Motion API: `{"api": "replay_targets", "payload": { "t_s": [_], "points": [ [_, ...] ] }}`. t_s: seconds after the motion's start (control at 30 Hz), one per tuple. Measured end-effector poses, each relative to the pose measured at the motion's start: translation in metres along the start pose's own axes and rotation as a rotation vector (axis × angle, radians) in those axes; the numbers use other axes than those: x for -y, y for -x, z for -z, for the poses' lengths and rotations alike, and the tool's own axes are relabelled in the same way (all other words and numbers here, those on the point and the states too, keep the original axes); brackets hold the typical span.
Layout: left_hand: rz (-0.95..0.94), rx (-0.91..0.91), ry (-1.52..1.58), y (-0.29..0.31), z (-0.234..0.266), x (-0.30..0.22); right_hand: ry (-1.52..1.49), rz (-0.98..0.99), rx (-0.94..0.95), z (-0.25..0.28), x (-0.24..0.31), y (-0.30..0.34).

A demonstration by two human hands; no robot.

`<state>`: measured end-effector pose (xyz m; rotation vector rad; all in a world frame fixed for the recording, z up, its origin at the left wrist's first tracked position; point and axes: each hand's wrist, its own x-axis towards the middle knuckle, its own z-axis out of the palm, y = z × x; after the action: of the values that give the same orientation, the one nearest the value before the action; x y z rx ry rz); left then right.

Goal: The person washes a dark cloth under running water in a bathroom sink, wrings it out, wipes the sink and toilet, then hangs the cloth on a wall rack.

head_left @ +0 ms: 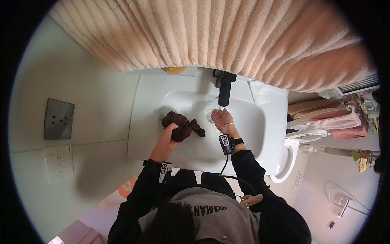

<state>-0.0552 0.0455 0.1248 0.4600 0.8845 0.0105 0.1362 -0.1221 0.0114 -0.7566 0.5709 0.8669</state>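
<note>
Left of the centre of the frame, the left hand (167,139) grips a bunched dark brown cloth (183,128), thumb over it and fingers mostly hidden. The cloth is over the left part of a white washbasin (250,138), with one loose end reaching toward the middle of the frame.

Just right of centre, the right hand (222,118) is open and holds nothing, its palm turned up and fingers pointing to the upper left. It is just below a black faucet (224,91), beside a patch of splashing water (211,115) in the basin. A thin bracelet (228,124) circles the right wrist, and a strapped-on device sits on each forearm.

Folds of peach fleecy fabric (187,36) fill the top of the frame. A dark wall socket (59,120) is at far left; pink towels (335,120) hang at right.
</note>
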Motion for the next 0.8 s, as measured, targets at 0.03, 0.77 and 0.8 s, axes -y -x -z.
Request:
{"api": "replay_targets", "payload": {
  "t_s": [0.03, 0.77, 0.8],
  "points": [
    [-0.004, 0.003, -0.007, 0.007, 0.002, -0.003, -0.007, -0.036, 0.017, -0.001, 0.0, 0.001],
    [-0.071, -0.021, -0.009, 0.055, 0.022, -0.019, -0.133, -0.023, 0.022, 0.015, 0.004, -0.01],
    [-0.056, -0.008, -0.004, 0.055, 0.022, -0.019, -0.128, 0.0, -0.005, 0.016, 0.002, -0.012]
  ]
}}
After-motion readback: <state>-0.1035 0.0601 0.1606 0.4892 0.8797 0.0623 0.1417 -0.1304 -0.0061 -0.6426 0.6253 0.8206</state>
